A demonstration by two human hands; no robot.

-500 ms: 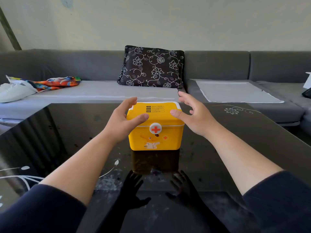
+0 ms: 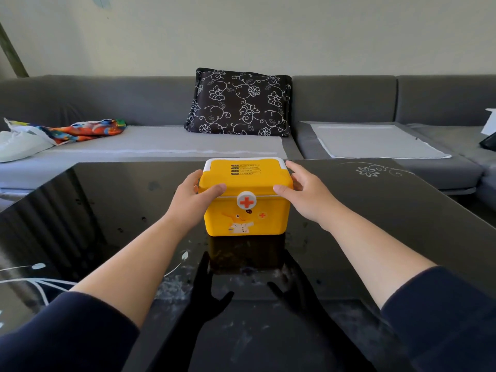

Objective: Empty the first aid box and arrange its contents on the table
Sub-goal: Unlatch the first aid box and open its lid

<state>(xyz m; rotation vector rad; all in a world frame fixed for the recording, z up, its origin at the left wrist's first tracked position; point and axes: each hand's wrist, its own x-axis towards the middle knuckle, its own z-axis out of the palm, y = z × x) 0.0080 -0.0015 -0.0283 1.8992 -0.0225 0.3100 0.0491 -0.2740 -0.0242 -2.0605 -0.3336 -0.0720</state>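
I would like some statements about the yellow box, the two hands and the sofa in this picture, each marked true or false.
1. The lid of the yellow first aid box is closed. True.
2. The left hand and the right hand hold the box at opposite sides of its lid. True.
3. Bandages already lie on the black glass table. False: nothing from the box is out on it yet.
4. The box stands on the grey sofa. False: it stands on the table.
5. A black floral cushion leans against the sofa back. True.
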